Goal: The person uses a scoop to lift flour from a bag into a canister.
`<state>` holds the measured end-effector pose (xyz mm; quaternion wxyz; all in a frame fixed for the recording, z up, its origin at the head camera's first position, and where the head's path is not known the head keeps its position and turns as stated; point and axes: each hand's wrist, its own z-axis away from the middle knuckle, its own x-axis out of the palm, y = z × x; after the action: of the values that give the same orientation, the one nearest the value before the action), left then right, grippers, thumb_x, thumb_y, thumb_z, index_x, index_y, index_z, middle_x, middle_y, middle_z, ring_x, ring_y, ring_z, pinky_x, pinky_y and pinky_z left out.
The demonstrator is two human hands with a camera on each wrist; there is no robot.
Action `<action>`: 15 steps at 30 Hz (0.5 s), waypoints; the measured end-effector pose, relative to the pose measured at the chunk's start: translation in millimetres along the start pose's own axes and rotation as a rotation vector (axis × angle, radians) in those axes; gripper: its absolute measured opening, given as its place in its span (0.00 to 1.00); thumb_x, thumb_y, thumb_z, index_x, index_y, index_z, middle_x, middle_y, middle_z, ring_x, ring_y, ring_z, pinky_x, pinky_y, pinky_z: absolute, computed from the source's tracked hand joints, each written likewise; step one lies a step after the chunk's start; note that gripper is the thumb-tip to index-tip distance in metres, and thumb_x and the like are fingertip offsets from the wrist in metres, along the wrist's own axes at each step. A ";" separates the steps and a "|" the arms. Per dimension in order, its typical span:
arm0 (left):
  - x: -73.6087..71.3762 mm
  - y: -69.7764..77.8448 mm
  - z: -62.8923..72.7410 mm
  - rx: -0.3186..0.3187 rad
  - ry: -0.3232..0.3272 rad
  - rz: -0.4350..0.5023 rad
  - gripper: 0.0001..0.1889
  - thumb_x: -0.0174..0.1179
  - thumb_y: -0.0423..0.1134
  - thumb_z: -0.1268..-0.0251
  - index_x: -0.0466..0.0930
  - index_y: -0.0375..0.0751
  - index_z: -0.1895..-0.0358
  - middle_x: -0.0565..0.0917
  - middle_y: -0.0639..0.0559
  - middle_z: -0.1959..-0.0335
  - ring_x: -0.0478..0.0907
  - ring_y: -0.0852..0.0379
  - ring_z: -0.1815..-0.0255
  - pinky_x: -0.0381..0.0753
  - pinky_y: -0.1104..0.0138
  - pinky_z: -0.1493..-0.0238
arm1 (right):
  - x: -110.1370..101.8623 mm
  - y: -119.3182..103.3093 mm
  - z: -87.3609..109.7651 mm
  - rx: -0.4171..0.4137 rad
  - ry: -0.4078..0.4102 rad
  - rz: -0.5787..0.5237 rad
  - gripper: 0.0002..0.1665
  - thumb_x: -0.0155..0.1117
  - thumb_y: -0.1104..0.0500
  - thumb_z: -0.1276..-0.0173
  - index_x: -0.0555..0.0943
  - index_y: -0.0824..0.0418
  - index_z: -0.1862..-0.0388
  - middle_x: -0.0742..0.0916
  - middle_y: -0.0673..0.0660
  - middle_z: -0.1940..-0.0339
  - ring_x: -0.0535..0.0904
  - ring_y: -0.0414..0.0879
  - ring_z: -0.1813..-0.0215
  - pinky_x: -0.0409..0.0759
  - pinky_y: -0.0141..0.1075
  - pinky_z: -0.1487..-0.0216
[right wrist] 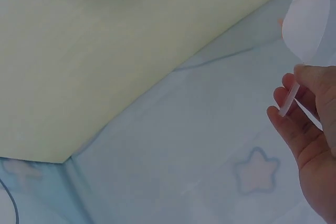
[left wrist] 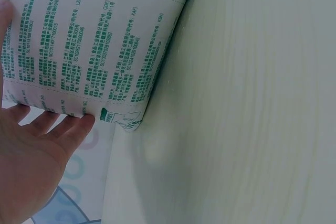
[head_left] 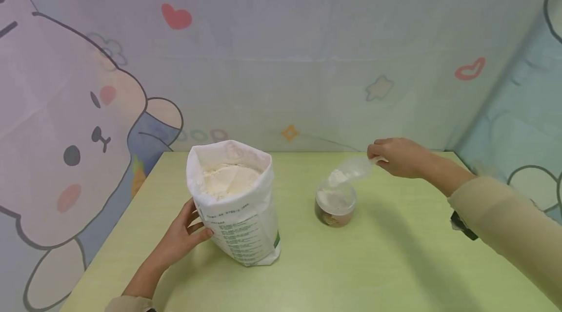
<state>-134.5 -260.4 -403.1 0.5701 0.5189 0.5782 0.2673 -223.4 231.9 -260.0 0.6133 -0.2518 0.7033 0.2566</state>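
Note:
A tall white flour bag [head_left: 246,229] with green print stands upright and open at the top, full of pale powder [head_left: 228,179]. My left hand [head_left: 177,240] grips its left side, thumb on the printed face and fingers around the edge; the left wrist view shows the fingertips against the bag. My right hand [head_left: 401,157] pinches the thin handle of a translucent plastic scoop [head_left: 357,168]. White powder [head_left: 337,178] sits at the scoop's lower end, tilted down over a small round clear tub [head_left: 334,215]. Pale powder shows inside the tub.
Everything stands on a light yellow-green table [head_left: 303,278]. A printed cloth backdrop [head_left: 272,83] with hearts, stars and a cartoon animal rises behind the table's back edge and along both sides. The tub stands to the right of the bag, with a gap between them.

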 end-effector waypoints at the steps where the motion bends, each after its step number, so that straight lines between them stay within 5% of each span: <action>1: 0.0 0.0 -0.1 -0.001 0.000 0.001 0.44 0.61 0.33 0.41 0.41 0.46 0.27 0.54 0.40 0.31 0.55 0.37 0.33 0.70 0.77 0.44 | -0.6 0.0 -0.4 -0.006 -0.001 0.012 0.10 0.64 0.69 0.42 0.77 0.57 0.65 0.80 0.51 0.66 0.79 0.47 0.65 0.80 0.41 0.66; 15: -0.3 -1.5 -0.2 0.011 -0.003 0.004 0.44 0.62 0.33 0.42 0.41 0.43 0.28 0.52 0.41 0.30 0.53 0.37 0.32 0.69 0.78 0.45 | -12.3 -6.6 -9.7 -0.070 -0.011 0.218 0.10 0.66 0.70 0.46 0.79 0.58 0.66 0.80 0.52 0.68 0.77 0.50 0.64 0.79 0.39 0.69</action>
<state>-135.2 -261.0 -404.3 0.5676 0.5235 0.5777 0.2646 -224.6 221.0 -247.0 0.5763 -0.1936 0.7138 0.3477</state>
